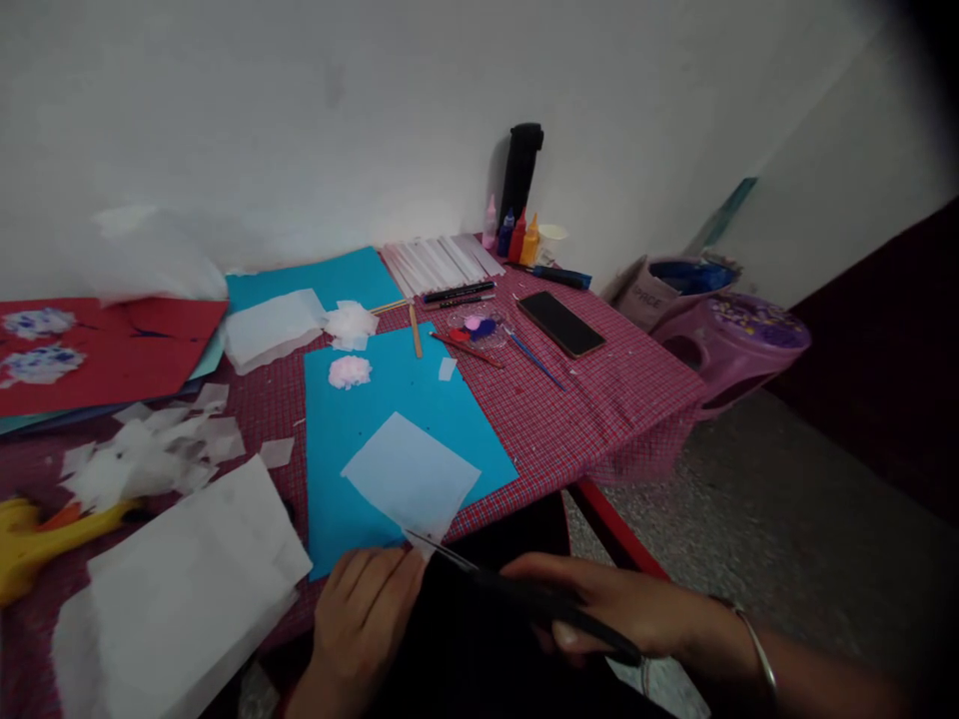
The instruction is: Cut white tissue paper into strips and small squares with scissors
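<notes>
My right hand (591, 599) grips a pair of black-handled scissors (524, 594), whose blades point left at the near corner of a white tissue square (412, 467). Closed fingers of my left hand (367, 604) pinch that same corner beside the blade tips. The rest of the tissue lies over a blue paper sheet (337, 439) at the table's front edge. On the blue sheet sits a small fluffy pale-pink tuft (350, 371), with a tiny white paper piece (448, 369) to its right.
Left are a white tissue stack (195, 589), cut tissue pieces (150, 454), a yellow tool (52, 539) and red paper (172, 350) with painted tufts. Behind lie paper strips (442, 265), a paint palette (476, 328), brushes, a phone (560, 323) and paint bottles (516, 238). A pink stool (738, 350) stands right.
</notes>
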`<state>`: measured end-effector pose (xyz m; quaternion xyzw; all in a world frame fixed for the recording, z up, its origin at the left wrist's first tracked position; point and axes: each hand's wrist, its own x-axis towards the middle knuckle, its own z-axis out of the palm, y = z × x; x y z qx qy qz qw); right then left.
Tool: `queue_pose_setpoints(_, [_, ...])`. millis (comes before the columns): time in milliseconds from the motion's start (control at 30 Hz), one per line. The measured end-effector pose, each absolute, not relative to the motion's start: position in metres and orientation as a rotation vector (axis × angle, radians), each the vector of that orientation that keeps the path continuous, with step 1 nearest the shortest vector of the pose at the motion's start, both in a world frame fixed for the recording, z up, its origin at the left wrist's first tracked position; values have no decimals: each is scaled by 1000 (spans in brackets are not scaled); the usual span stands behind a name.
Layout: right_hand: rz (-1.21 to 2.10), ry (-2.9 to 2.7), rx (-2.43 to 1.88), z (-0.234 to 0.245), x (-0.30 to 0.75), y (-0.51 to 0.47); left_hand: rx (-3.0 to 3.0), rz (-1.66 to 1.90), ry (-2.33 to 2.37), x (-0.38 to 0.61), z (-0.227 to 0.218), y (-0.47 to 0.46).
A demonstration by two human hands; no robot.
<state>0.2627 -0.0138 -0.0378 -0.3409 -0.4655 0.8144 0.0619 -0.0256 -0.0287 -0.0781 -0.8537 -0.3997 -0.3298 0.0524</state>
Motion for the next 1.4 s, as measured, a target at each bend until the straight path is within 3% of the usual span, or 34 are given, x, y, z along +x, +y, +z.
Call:
queue_pose_setpoints(1100, [2371, -1460, -1134, -32, 250, -20, -2616, -1156, -1165, -18, -75, -25])
queue_pose_setpoints(1233, [2407, -1414, -1059, -35, 254, -20, -2503, -1386, -1474, -24, -68, -29])
queue_pose_setpoints(1400, [2391, -1458, -998, -39, 254, -18, -2004, -1821, -2255, -62, -27, -20])
